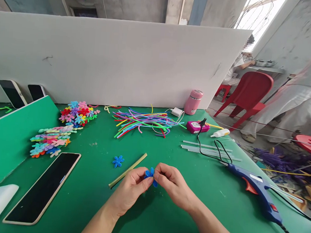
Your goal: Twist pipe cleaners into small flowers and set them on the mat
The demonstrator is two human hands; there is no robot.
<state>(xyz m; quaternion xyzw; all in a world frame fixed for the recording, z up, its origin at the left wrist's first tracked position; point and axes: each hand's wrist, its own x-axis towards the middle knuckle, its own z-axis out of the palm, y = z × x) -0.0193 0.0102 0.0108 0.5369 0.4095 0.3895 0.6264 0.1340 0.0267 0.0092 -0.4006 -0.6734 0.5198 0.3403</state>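
My left hand (pixel 132 187) and my right hand (pixel 173 182) meet over the green table (pixel 93 183), both pinching a small blue pipe-cleaner flower (pixel 150 175) between their fingertips. A second blue flower (pixel 118 161) lies flat on the table just left of my hands. Under my left hand runs a thin olive-green stick (pixel 131 167), lying diagonally.
A phone (pixel 44 187) lies at the front left. Piles of coloured pipe-cleaner flowers (pixel 65 128) and loose pipe cleaners (pixel 141 122) sit farther back. A blue glue gun (pixel 259 189) with glue sticks (pixel 206 148) lies at right. A pink bottle (pixel 193 102) stands by the white partition. People and red chairs are beyond.
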